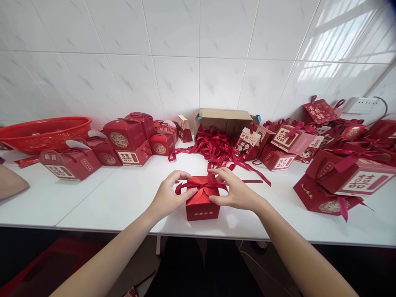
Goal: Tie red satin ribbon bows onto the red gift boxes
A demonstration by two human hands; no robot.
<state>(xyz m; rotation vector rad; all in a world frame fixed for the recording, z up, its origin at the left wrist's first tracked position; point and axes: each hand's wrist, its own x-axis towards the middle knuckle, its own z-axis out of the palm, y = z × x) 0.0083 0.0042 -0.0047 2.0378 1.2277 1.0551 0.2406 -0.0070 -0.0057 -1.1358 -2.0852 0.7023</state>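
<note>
A small red gift box with gold characters on its front stands upright near the table's front edge. A dark red ribbon is tied in a bow across its folded top flaps. My left hand curves round the top left of the box, its thumb by the bow's knot and its fingers at the back. From the right, my right hand holds the box likewise, thumb on the front top edge. The bow's loops pass between thumb and fingers on both sides. Whether the fingertips pinch the ribbon is hard to see.
A cardboard box spills red ribbons onto the white table. Red gift boxes stand at left; ribboned boxes are stacked at right. A red plastic basket and another person's arm are far left.
</note>
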